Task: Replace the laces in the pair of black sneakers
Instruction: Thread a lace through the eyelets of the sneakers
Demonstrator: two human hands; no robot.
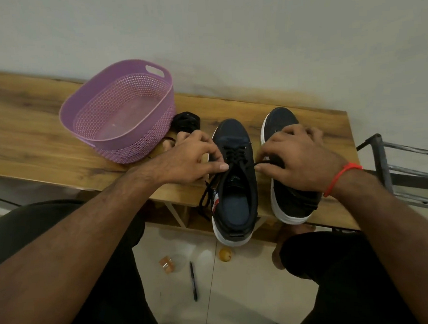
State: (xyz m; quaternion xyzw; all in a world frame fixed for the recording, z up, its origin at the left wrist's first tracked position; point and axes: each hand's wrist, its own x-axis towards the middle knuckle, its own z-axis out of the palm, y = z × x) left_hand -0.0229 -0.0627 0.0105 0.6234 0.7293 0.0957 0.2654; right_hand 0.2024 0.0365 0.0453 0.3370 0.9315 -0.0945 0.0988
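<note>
text: none legible; left sneaker [234, 185] tongue mark | too blurred to read; side tag | unreadable

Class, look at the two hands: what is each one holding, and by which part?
Left hand and right hand each pinch the black shoelace of the left black sneaker, one at each side, near the top eyelets.

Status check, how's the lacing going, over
Left hand and right hand pinching black lace on left sneaker. Right sneaker partly under right hand. Nothing blocking.
</note>
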